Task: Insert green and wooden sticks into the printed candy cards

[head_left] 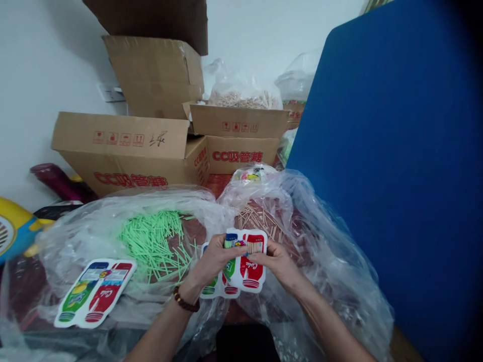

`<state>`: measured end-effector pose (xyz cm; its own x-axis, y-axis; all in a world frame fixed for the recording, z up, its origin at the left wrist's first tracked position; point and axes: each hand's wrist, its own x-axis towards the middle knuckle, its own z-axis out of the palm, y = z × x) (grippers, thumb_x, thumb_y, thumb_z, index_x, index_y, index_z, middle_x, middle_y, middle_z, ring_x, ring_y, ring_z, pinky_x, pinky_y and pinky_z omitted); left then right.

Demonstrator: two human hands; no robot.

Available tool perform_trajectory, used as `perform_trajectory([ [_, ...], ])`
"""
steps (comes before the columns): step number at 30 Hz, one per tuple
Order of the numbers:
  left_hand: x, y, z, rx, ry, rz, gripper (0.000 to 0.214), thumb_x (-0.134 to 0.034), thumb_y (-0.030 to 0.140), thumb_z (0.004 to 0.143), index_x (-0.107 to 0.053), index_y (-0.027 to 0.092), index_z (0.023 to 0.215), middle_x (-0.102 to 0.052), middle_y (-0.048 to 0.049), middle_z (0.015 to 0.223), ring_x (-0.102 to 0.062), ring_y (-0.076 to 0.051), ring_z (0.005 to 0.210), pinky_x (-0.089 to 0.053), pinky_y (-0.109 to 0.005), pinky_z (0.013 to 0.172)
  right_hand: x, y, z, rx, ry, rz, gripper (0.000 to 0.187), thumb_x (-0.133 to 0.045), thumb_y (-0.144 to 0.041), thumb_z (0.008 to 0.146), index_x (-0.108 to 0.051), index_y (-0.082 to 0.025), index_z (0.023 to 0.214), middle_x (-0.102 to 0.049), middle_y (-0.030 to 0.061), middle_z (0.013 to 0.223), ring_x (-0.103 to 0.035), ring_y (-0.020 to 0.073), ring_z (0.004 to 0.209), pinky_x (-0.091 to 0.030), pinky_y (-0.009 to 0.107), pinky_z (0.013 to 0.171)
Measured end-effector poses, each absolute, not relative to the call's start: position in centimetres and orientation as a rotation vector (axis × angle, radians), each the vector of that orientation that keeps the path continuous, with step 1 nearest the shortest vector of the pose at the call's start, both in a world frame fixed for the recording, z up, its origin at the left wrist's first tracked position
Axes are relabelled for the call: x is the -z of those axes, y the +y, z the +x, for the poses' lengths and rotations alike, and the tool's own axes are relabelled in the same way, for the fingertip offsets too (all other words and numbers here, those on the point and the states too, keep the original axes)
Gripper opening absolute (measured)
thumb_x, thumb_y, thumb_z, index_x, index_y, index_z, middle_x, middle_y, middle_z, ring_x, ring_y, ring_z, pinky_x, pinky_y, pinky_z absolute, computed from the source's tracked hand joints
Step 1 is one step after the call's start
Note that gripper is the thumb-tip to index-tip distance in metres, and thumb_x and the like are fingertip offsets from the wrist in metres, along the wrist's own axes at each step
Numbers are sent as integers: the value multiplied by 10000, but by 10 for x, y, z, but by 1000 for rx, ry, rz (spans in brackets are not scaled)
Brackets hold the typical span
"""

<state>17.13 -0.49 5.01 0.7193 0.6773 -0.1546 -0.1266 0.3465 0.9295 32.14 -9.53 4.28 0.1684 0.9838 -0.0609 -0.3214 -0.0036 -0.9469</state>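
A bottle-shaped printed card (252, 275), red "Cola" on one half and green on the other, is gripped between both my hands. My left hand (212, 260) closes on its left side, thumb across the front. From the right, my right hand (279, 264) pinches it, thumb near a row of tan sticks showing on the red half. Green sticks show on the other half. Partly hidden below is another such card (231, 291); whether a hand holds it too I cannot tell. Loose green sticks (154, 241) lie to the left, and loose tan sticks (260, 218) lie beyond my hands.
A similar card (103, 289) lies at the left on clear plastic sheeting (332, 261). Open cardboard boxes (143, 166) stand along the back, one with a bag of tan sticks (245, 98). A large blue panel (385, 151) rises on the right. A purple bottle (56, 181) leans at far left.
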Motion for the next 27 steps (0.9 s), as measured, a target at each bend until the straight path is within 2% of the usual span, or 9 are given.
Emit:
perform_trajectory([
  [6,-51,-1,163,-546,644,1007,328,-836,198,603,-663,132,873,-722,-12,712,-653,-142,583,-531,-251,575,-35,-92,305,-1228,-659,-1038,326,-818,-264,604,-704,-181,897,-753,22,840,-676,160,688,-530,293,693],
  [9,-54,0,160,-543,673,1016,300,-830,198,604,-665,125,844,-722,-20,714,-651,-143,575,-527,-243,555,-36,-90,303,-1210,-658,-1052,322,-823,-286,594,-713,-179,878,-753,25,813,-673,167,676,-527,294,675],
  [14,-53,0,158,-588,639,1007,206,-798,209,640,-663,130,774,-713,-14,686,-646,-136,560,-521,-234,555,-34,-91,299,-1204,-724,-1054,356,-833,-357,567,-717,-177,852,-749,27,816,-675,185,719,-533,333,733],
  [17,-52,1,155,-574,654,1032,222,-802,231,639,-668,136,788,-720,-17,700,-652,-144,561,-527,-247,561,-33,-92,296,-1153,-739,-1085,359,-824,-389,577,-719,-178,848,-746,32,802,-676,195,714,-540,347,730],
  [22,-53,4,149,-476,684,1192,222,-809,247,633,-688,117,765,-710,-27,653,-635,-146,530,-497,-232,518,-32,-92,292,-1175,-738,-1049,330,-825,-343,572,-718,-181,839,-745,22,805,-675,188,719,-531,326,725],
  [27,-50,4,145,-518,682,1185,219,-788,261,664,-698,120,806,-711,-32,679,-636,-153,558,-495,-241,543,-29,-91,289,-1250,-729,-1025,342,-813,-309,575,-705,-191,877,-737,8,822,-670,183,722,-518,334,749],
])
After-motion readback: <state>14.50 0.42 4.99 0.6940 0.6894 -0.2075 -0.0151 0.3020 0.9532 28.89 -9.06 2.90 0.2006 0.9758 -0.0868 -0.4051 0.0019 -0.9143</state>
